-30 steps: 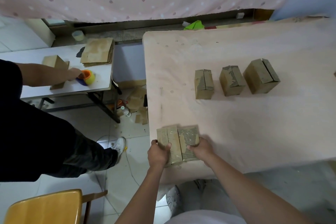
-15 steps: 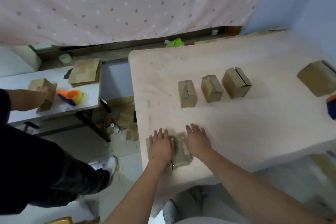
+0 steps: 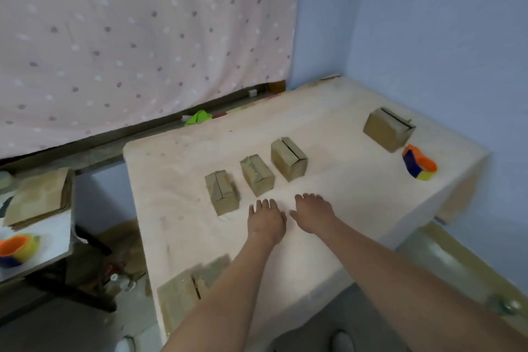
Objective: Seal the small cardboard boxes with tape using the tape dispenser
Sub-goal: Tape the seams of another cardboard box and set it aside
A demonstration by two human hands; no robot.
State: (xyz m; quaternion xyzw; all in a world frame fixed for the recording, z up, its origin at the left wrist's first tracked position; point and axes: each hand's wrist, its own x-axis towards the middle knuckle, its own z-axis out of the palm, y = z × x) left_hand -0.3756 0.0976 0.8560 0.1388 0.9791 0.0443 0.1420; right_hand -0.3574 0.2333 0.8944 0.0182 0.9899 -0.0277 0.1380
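Both hands are empty, fingers loose: left hand [image 3: 265, 223] and right hand [image 3: 313, 216] hover over the pink table [image 3: 357, 188], bare top around them. Three small boxes [image 3: 255, 178] sit just beyond, a fourth box [image 3: 183, 298] at the near edge under the left forearm. The tape dispenser [image 3: 418, 166] sits far right beside a bigger box [image 3: 387, 133], near the table's edge. No readable writing anywhere.

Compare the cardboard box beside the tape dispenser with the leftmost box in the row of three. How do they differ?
The box beside the tape dispenser is larger; the leftmost box is smaller. The former stands alone near the wall, close to the tape dispenser; the latter stands in a row, close to the left hand. Both are brown with a visible top seam.
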